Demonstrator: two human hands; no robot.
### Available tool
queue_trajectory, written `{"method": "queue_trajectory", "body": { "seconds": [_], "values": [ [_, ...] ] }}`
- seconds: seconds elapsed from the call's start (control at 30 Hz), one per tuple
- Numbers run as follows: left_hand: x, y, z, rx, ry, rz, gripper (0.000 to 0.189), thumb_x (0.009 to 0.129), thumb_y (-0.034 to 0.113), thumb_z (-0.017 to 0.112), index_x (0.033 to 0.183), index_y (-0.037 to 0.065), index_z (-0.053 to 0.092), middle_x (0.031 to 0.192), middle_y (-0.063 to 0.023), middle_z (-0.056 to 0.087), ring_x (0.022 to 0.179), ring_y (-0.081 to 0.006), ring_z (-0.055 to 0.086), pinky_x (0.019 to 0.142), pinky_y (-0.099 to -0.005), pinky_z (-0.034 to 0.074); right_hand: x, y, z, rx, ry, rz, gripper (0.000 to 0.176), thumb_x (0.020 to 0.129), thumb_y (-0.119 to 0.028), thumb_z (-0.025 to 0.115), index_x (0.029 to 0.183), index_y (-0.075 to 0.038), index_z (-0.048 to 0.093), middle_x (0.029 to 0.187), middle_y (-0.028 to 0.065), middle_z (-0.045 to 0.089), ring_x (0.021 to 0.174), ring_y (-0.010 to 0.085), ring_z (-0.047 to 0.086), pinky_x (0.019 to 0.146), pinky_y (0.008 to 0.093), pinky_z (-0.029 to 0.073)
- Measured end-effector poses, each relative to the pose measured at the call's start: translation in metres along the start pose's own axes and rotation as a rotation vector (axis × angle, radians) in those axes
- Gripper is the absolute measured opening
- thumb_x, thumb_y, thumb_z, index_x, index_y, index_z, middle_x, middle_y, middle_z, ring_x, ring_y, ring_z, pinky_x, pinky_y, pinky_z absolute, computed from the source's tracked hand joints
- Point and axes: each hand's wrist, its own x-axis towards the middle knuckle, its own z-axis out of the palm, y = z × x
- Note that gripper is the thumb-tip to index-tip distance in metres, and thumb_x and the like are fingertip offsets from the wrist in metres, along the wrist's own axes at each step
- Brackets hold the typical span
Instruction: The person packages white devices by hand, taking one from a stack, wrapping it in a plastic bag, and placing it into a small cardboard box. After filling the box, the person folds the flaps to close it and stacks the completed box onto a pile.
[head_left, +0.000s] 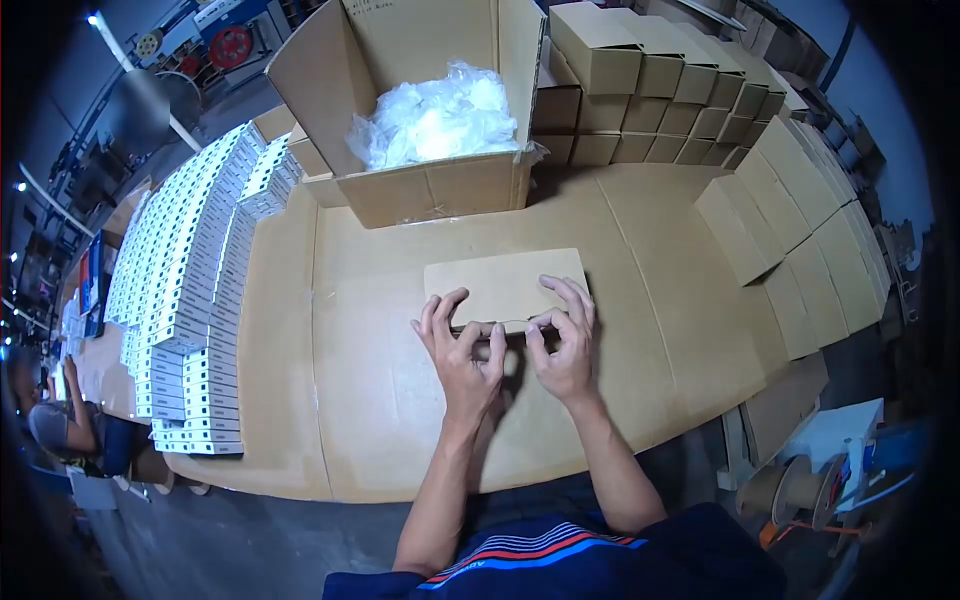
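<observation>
A small brown cardboard box (510, 283) lies in front of me on the cardboard-covered table. My left hand (465, 345) grips its near left side, thumb at the front edge and fingers curled over the top. On the near right side my right hand (563, 345) holds it the same way. Both thumbs and index fingers meet the front edge close to its middle, where a narrow dark gap shows beneath the lid. What is inside the box is hidden.
A large open carton (440, 193) with clear plastic bags (440, 115) stands behind. White labelled boxes (190, 260) are stacked left. Brown boxes (620, 90) are piled at the back, with more brown boxes (800, 225) right. Another person (70, 425) sits far left.
</observation>
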Motion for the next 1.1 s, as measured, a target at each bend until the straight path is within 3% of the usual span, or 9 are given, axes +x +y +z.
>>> {"method": "queue_trajectory", "body": {
  "seconds": [0.2,0.33,0.47,0.5,0.63,0.77,1.0,1.03,1.1],
  "values": [
    [-0.002,-0.001,0.006,0.003,0.03,-0.005,0.011,0.082,0.008,0.078,0.079,0.005,0.068,0.14,-0.0141,0.058,0.144,-0.0411,0.034,0.117,-0.0518,0.03,-0.003,-0.003,0.007,-0.049,0.027,0.022,0.012,0.082,-0.006,0.073,0.083,-0.004,0.062,0.147,0.0147,0.056,0.143,0.0389,0.042,0.12,0.0521,0.028],
    [-0.004,-0.002,0.009,0.001,0.068,-0.036,0.016,0.083,0.01,0.081,0.088,0.005,0.066,0.139,-0.0154,0.058,0.142,-0.0412,0.038,0.115,-0.0499,0.035,-0.003,-0.004,0.009,-0.054,0.061,0.026,0.02,0.081,-0.009,0.079,0.087,-0.003,0.061,0.147,0.0162,0.056,0.143,0.0391,0.042,0.118,0.0506,0.03],
    [0.008,-0.001,-0.01,-0.005,0.006,-0.003,0.041,0.072,0.02,0.093,0.103,0.007,0.069,0.139,-0.0167,0.057,0.143,-0.0404,0.04,0.117,-0.0538,0.036,0.007,-0.003,-0.017,-0.124,-0.085,-0.038,0.036,0.077,-0.019,0.087,0.101,-0.007,0.062,0.145,0.017,0.055,0.141,0.0386,0.044,0.114,0.0498,0.034],
    [0.015,-0.004,-0.013,0.059,-0.031,0.063,0.048,0.066,0.023,0.096,0.103,0.007,0.071,0.138,-0.0166,0.059,0.14,-0.0392,0.046,0.121,-0.0554,0.033,0.012,0.003,-0.021,-0.229,-0.141,-0.083,0.051,0.07,-0.021,0.092,0.108,-0.008,0.061,0.148,0.016,0.054,0.141,0.0377,0.045,0.11,0.0491,0.038],
    [0.043,-0.019,-0.019,-0.025,-0.172,0.14,0.046,0.064,0.032,0.096,0.092,0.006,0.07,0.133,-0.0176,0.063,0.125,-0.0375,0.061,0.124,-0.0614,0.027,0.058,0.02,-0.037,-0.175,-0.262,-0.159,0.062,0.06,-0.031,0.098,0.103,-0.009,0.059,0.143,0.0171,0.053,0.136,0.0401,0.045,0.111,0.0536,0.038],
    [0.068,-0.027,-0.021,-0.068,-0.301,0.211,0.045,0.062,0.033,0.096,0.085,0.007,0.067,0.129,-0.0129,0.067,0.113,-0.0331,0.066,0.121,-0.0626,0.03,0.078,0.04,-0.031,-0.02,-0.411,-0.177,0.067,0.057,-0.035,0.1,0.096,-0.008,0.052,0.136,0.0176,0.055,0.13,0.04,0.048,0.107,0.0495,0.044],
    [0.06,-0.036,-0.016,-0.039,-0.26,0.19,0.048,0.062,0.033,0.097,0.085,0.006,0.066,0.128,-0.0129,0.069,0.119,-0.0351,0.063,0.118,-0.0556,0.036,0.077,0.041,-0.027,-0.008,-0.369,-0.211,0.066,0.061,-0.041,0.097,0.094,-0.006,0.052,0.127,0.0175,0.055,0.123,0.0386,0.048,0.102,0.0499,0.044],
    [0.053,-0.043,-0.014,-0.07,-0.28,0.129,0.062,0.064,0.025,0.098,0.112,0.004,0.066,0.142,-0.0152,0.06,0.133,-0.0342,0.056,0.121,-0.0504,0.038,0.074,0.043,-0.028,-0.02,-0.4,-0.186,0.073,0.059,-0.035,0.099,0.11,-0.004,0.057,0.138,0.0193,0.054,0.135,0.0415,0.043,0.11,0.0498,0.042],
    [0.044,-0.039,-0.014,-0.286,-0.066,0.004,0.083,0.064,0.02,0.099,0.133,0.004,0.055,0.145,-0.0171,0.057,0.134,-0.035,0.055,0.12,-0.0496,0.039,0.067,0.042,-0.028,0.128,-0.3,-0.081,0.089,0.057,-0.031,0.101,0.127,-0.004,0.053,0.147,0.02,0.05,0.144,0.0425,0.036,0.116,0.0499,0.039]
  ]
}}
